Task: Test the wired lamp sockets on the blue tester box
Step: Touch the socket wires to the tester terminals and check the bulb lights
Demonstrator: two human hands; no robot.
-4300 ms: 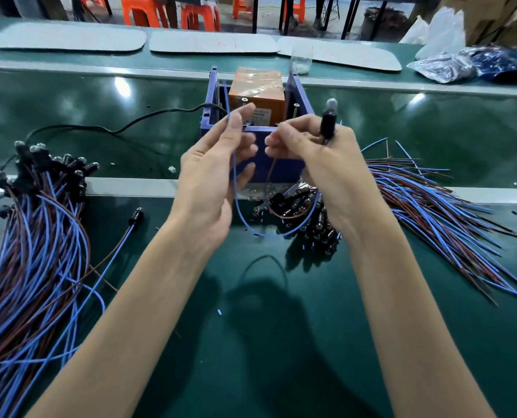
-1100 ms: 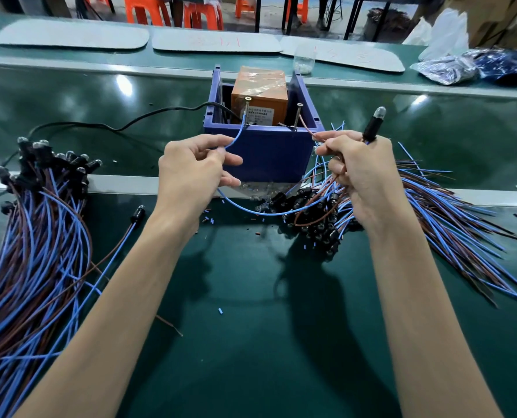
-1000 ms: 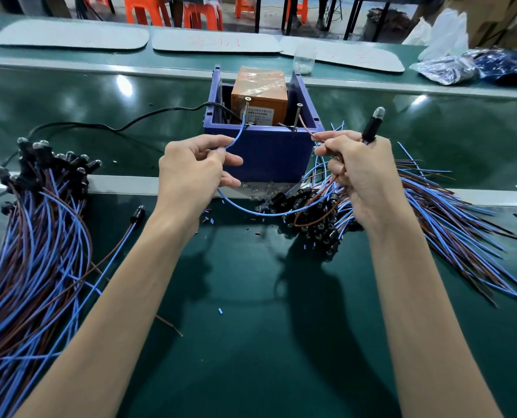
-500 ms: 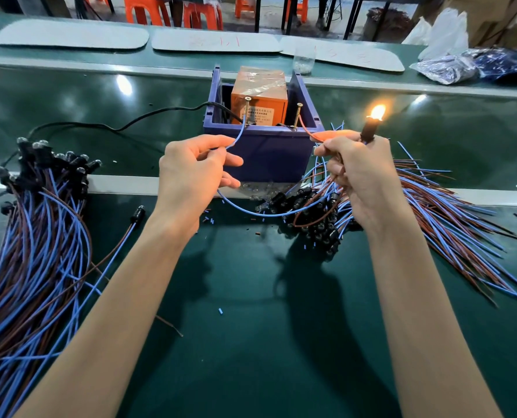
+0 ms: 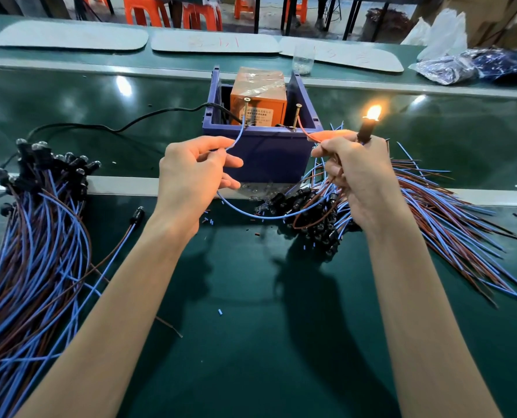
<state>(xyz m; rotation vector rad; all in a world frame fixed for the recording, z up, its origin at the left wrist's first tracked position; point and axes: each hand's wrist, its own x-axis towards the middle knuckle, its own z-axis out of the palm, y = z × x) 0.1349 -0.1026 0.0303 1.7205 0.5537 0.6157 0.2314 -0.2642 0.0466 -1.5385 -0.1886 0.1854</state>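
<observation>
Pinch of left hand [image 5: 191,179] on blue wire [image 5: 239,134], right hand [image 5: 363,179] around lit socket [image 5: 365,132]; wire tips indistinct.

Glossy dark green desk [image 5: 251,357] crossed by pale metal rails [image 5: 121,186]. Bright light glare [image 5: 124,86] beyond the left hand [image 5: 191,179]. Three grey rounded mats [image 5: 67,36] farther back. Orange plastic stools [image 5: 144,10] behind them; crumpled plastic bags [image 5: 444,67] beyond the right hand [image 5: 360,182].
</observation>
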